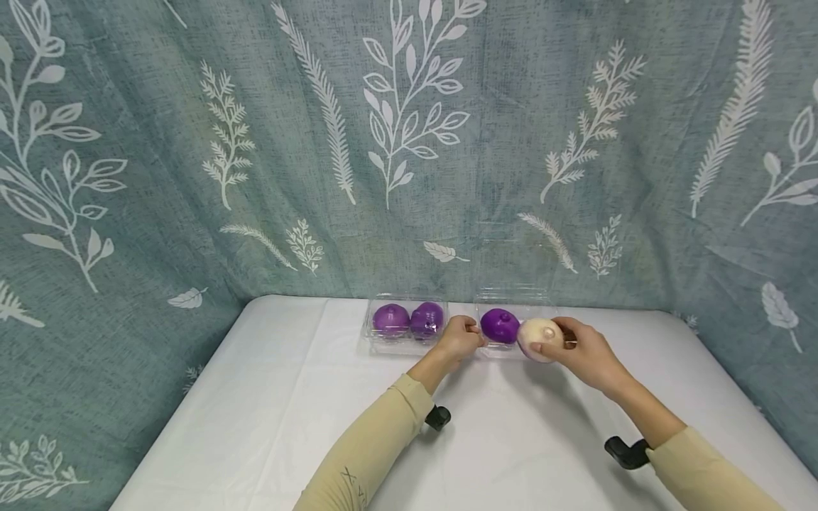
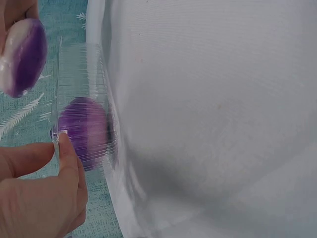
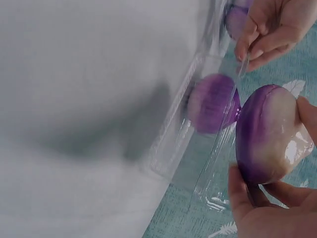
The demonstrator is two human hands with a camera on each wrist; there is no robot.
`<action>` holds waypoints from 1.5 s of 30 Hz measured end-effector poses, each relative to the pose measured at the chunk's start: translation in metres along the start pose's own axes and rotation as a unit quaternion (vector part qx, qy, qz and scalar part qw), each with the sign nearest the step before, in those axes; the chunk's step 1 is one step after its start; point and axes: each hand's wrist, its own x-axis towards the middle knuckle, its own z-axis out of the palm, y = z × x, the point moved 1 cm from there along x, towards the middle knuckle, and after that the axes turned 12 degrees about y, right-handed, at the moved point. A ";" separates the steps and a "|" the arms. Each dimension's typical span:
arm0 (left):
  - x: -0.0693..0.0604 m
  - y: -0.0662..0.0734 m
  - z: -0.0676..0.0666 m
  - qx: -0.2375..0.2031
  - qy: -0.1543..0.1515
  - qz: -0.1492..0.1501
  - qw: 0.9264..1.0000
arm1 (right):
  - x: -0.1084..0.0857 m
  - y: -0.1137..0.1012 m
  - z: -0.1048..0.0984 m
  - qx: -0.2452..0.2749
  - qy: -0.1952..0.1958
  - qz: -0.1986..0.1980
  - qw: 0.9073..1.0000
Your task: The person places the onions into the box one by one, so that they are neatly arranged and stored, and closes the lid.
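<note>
My right hand (image 1: 591, 355) grips a glossy round ball (image 1: 539, 338), cream and purple with a small nub. It is held over the right end of an opened clear plastic clamshell box (image 3: 171, 144). A purple ball (image 1: 500, 326) with a similar nub sits in the box's left half. At the box's left edge, my left hand (image 1: 461, 339) pinches the clear rim between thumb and fingers, plain in the left wrist view. The right wrist view shows the held ball's purple side turned toward the box.
Left of my left hand stands another clear plastic box (image 1: 399, 348) holding two purple balls (image 1: 391, 321). Both boxes are near the back edge of a white-covered table (image 1: 307, 397). Behind it hangs a green leaf-patterned curtain (image 1: 287, 234). Black wrist mounts (image 1: 629, 454) stick out below my forearms.
</note>
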 end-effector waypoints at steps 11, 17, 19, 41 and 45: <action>-0.001 -0.001 0.001 0.006 0.006 0.001 1.000 | 0.018 0.013 0.005 -0.043 0.029 -0.020 0.998; -0.002 -0.001 0.001 0.005 0.009 -0.003 1.000 | 0.029 0.018 0.011 -0.062 0.042 -0.022 0.997; -0.002 -0.001 0.001 0.004 0.009 -0.002 1.000 | 0.033 0.020 0.012 -0.069 0.042 -0.025 0.996; -0.001 0.000 0.001 -0.014 0.009 0.003 1.000 | 0.058 0.039 0.029 -0.186 0.054 -0.121 0.974; 0.000 0.000 0.002 -0.011 0.014 0.006 1.000 | 0.062 0.043 0.029 -0.204 0.054 -0.143 0.967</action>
